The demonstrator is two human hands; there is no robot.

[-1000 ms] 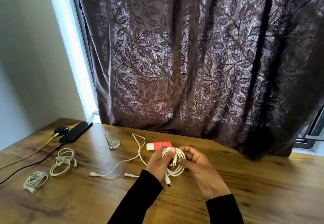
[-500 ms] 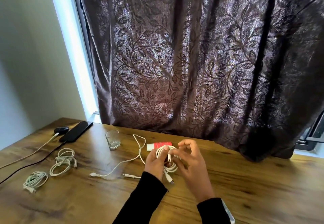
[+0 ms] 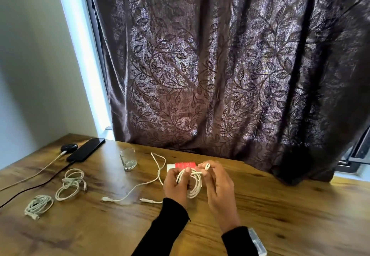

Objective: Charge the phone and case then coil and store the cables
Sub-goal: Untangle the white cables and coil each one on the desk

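My left hand (image 3: 176, 185) grips a coiled white cable (image 3: 195, 185) above the wooden table (image 3: 280, 205). My right hand (image 3: 218, 183) pinches that cable's plug end at the top of the coil. A black phone (image 3: 86, 149) lies at the far left with a dark cable plugged in. Beside it sits a black earbud case (image 3: 69, 147) with a white cable attached. Two coiled white cables (image 3: 70, 183) (image 3: 38, 205) rest at the left. A loose white cable (image 3: 140, 187) lies uncoiled in the middle.
A small clear glass (image 3: 128, 158) stands behind the loose cable. A red and white box (image 3: 181, 165) lies just beyond my hands. A dark leaf-patterned curtain (image 3: 220, 75) hangs along the table's far edge. The wall is at the left.
My right hand has pulled the plug end up to the top of the coil. Both hands have shifted slightly away from me, toward the red box.
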